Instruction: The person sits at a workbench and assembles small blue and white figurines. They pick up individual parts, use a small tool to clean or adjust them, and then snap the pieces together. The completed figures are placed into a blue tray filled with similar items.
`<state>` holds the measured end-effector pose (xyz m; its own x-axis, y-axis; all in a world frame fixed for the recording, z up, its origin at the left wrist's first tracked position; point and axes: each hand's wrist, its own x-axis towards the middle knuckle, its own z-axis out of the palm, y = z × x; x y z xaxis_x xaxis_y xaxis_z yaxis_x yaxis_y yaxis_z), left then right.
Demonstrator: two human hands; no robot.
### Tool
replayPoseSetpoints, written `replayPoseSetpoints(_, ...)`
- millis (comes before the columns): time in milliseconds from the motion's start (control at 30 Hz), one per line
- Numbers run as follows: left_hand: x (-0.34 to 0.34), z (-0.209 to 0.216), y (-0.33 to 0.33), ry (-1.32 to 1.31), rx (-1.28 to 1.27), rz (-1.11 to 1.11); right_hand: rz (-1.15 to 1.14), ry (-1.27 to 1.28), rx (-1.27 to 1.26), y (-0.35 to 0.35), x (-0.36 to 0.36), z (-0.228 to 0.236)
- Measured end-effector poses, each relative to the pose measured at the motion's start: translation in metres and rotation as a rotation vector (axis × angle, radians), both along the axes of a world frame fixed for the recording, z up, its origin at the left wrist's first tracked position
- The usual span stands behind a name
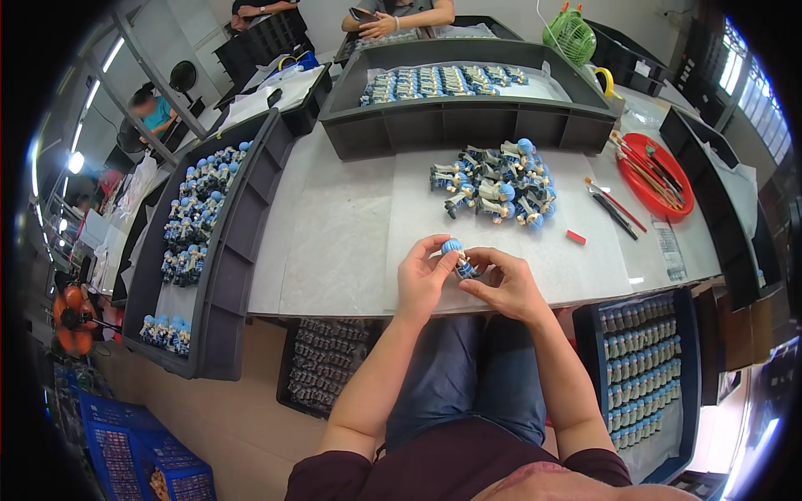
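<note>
A small figurine [462, 261] with light blue hair and a blue-and-white body is held between my two hands just above the near part of the table. My left hand [424, 275] is closed on its head side, thumb and fingers around the hair. From the other side, the fingers and thumb of my right hand [503, 282] pinch its lower body. Beyond my hands lies a loose pile of similar blue-haired figurines [499, 182] on a white sheet [409, 225]. A small red block [576, 237] rests to the right of my right hand.
Several brushes lie in a red oval dish [660, 209], with loose pens [614, 213] beside it. Dark trays of figurines stand at the back [468, 125], left [255, 209] and lower right [589, 342]. A green fan [571, 37] and a person's hands [380, 27] show beyond.
</note>
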<state>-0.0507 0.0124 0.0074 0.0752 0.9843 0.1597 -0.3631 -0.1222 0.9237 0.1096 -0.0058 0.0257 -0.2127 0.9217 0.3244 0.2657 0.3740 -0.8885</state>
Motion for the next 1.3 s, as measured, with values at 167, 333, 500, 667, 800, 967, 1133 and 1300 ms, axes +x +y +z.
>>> replayPoseSetpoints(167, 0.001, -0.001, 0.0, 0.025, 0.032, -0.015, -0.008, -0.005, -0.073, -0.001, 0.002, 0.001)
replayPoseSetpoints(333, 0.002, 0.001, 0.001, 0.04, 0.015, -0.016, -0.028, 0.036, -0.077, 0.001, 0.004, -0.005)
replayPoseSetpoints(500, 0.001, -0.001, -0.001, 0.037, 0.028, -0.016, -0.018, 0.043, -0.081, 0.0, 0.003, -0.005)
replayPoseSetpoints(667, 0.002, -0.001, -0.001, 0.01, 0.026, -0.029, -0.024, 0.025, -0.076, 0.0, 0.004, -0.005)
replayPoseSetpoints(800, 0.001, -0.001, -0.002, 0.033, 0.022, -0.022, -0.023, 0.025, -0.071, -0.001, 0.003, -0.005)
replayPoseSetpoints(967, 0.001, -0.001, -0.003, 0.013, 0.041, -0.024, -0.026, 0.042, -0.067, 0.001, 0.003, -0.009)
replayPoseSetpoints(1133, 0.001, -0.003, -0.002, 0.025, 0.041, -0.017, -0.036, 0.027, -0.058, 0.001, 0.003, -0.009)
replayPoseSetpoints(1300, 0.001, -0.001, -0.002, 0.02, 0.032, -0.016, -0.038, 0.035, -0.072, 0.001, 0.002, -0.009)
